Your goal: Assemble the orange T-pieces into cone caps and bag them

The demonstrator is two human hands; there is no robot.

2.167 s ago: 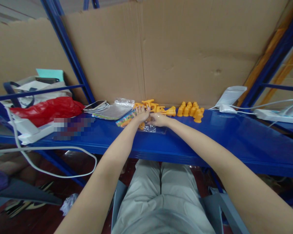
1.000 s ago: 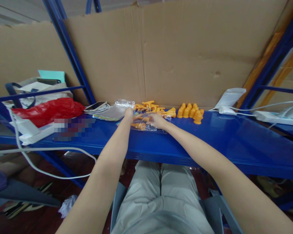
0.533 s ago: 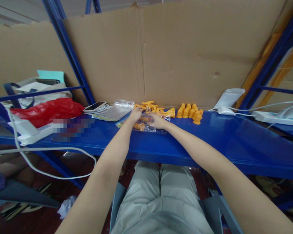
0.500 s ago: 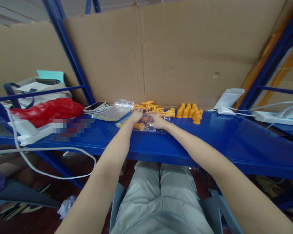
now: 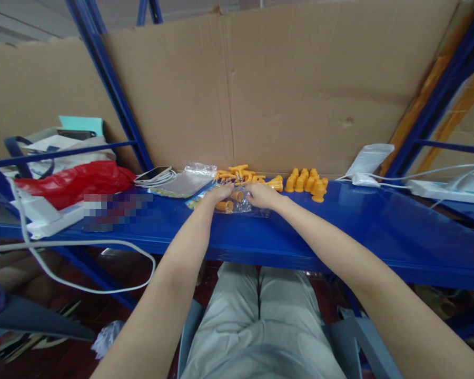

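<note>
On the blue shelf, a clear plastic bag (image 5: 243, 206) with a colourful printed end lies between my two hands. Orange plastic pieces (image 5: 224, 206), round and cup-ended, show inside it. My left hand (image 5: 220, 192) is closed on the bag's left part, its fingertips partly hidden. From the other side my right hand (image 5: 262, 195) grips the film with bent fingers. Just behind the hands is a loose pile of orange plastic parts (image 5: 240, 170), some branched. Several orange bell-shaped pieces (image 5: 300, 181) stand grouped to the right.
Flat clear bags (image 5: 181, 183) lie left of my hands, beside a phone (image 5: 155, 173) and coiled white cable. A red plastic bag (image 5: 79, 181) and a white power strip (image 5: 59, 218) sit farther left. Cardboard (image 5: 292, 89) walls the back; another power strip (image 5: 450, 190) is at right.
My hands have shifted slightly apart at the bag, my left a little lower, my right a little to the right. More of the orange pieces in the bag shows between them.
</note>
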